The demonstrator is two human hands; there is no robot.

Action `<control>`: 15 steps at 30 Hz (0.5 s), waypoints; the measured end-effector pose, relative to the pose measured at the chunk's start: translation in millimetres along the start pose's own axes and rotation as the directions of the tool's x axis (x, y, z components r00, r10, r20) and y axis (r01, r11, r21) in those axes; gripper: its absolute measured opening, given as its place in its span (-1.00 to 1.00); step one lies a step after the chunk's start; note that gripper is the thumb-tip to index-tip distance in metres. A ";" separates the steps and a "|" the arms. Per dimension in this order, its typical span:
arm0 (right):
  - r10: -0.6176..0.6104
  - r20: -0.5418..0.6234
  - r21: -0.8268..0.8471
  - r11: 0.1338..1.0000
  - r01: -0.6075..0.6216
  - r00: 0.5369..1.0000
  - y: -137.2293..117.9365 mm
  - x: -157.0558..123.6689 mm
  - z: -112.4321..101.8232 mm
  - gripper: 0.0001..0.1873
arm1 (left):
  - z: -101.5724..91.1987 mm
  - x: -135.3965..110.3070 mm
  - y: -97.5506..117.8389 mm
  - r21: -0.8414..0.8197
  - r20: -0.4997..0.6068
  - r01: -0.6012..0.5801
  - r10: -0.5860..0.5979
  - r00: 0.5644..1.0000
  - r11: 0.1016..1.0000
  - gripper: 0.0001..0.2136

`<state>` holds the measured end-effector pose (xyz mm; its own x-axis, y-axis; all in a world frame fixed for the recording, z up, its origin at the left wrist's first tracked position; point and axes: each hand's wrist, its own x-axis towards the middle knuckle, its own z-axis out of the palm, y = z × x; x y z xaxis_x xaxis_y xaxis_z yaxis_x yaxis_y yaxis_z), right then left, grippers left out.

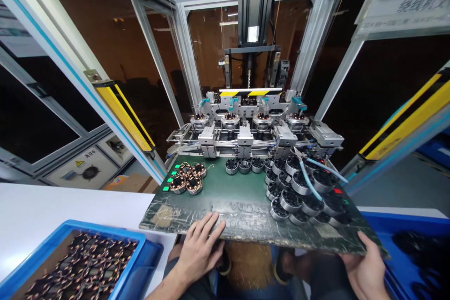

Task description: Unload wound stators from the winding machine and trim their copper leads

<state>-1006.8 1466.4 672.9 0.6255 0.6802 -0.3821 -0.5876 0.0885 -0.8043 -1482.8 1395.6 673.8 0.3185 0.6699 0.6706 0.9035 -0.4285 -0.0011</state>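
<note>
My left hand [204, 246] rests on the front edge of the dark green worktop [225, 206], its fingers stretched out and nothing in them. At the front right corner my right hand [367, 262] grips the board's edge, the thumb on top and the fingers largely hidden below. Several copper-wound motor stators [177, 184] sit at the board's left. Stacked unwound stators [290, 200] with black insulators stand at the right. On that stack lie blue-handled pliers [307, 173], their jaws pointing toward the machine.
Behind the board stands a winding machine [246, 136] with several stators mounted in its stations. A blue bin [140, 248] of wound stators is at the lower left. Another blue bin [379, 220] with black parts is at the lower right. Yellow bars [126, 117] flank the machine opening.
</note>
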 end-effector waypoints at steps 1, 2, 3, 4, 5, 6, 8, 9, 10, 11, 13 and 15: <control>-0.002 0.002 -0.004 1.000 0.002 1.000 0.6 1.0 -0.9 -0.54 | 0.2 -0.3 0.0 -0.005 0.001 0.004 -0.004 1.000 1.000 -0.50; -0.005 0.007 -0.007 1.000 0.005 1.000 1.1 1.7 -1.8 -0.52 | 0.5 -0.6 -0.1 -0.010 0.001 0.007 -0.007 1.000 1.000 -0.49; -0.007 0.015 -0.009 1.000 0.008 1.000 1.6 2.1 -2.5 -0.50 | 0.8 -1.0 -0.2 -0.013 0.002 0.008 -0.008 1.000 1.000 -0.48; -0.011 0.025 -0.011 1.000 0.011 1.000 2.1 2.3 -3.0 -0.49 | 1.0 -1.3 -0.3 -0.014 0.002 0.009 -0.009 1.000 1.000 -0.47; -0.014 0.034 -0.014 1.000 0.014 0.999 2.4 2.1 -3.2 -0.47 | 1.2 -1.7 -0.6 -0.011 0.003 0.009 -0.009 1.000 1.000 -0.45; -0.017 0.040 -0.018 1.000 0.018 0.999 2.5 1.8 -3.3 -0.46 | 1.3 -2.1 -0.9 -0.005 0.004 0.006 -0.006 1.000 1.000 -0.43; -0.023 0.053 -0.025 0.999 0.024 0.998 2.7 1.5 -3.1 -0.47 | 1.6 -2.9 -1.8 0.010 0.011 -0.001 0.001 1.000 1.000 -0.41; -0.025 0.057 -0.026 0.999 0.027 0.998 2.7 1.7 -3.2 -0.48 | 1.6 -3.3 -2.2 0.020 0.016 -0.005 0.005 1.000 1.000 -0.40; -0.028 0.057 -0.026 0.999 0.029 0.998 2.9 2.2 -3.3 -0.49 | 1.7 -3.4 -2.5 0.029 0.020 -0.010 0.009 1.000 1.000 -0.40; -0.028 0.058 -0.025 0.999 0.030 0.998 3.2 3.2 -3.8 -0.50 | 1.6 -3.4 -2.6 0.037 0.023 -0.013 0.012 1.000 0.999 -0.40; -0.028 0.053 -0.021 0.999 0.029 0.998 4.2 5.8 -5.2 -0.50 | 1.3 -2.9 -2.2 0.037 0.023 -0.011 0.011 1.000 0.999 -0.42; -0.024 0.046 -0.016 1.000 0.025 0.999 5.2 8.4 -6.9 -0.51 | 0.8 -1.9 -1.3 0.023 0.014 -0.011 0.010 1.000 1.000 -0.46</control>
<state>-1001.1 1467.6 662.4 0.6155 0.7103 -0.3414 -0.5635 0.0938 -0.8207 -1484.3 1395.4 671.9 0.3318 0.6737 0.6603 0.9066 -0.4213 -0.0257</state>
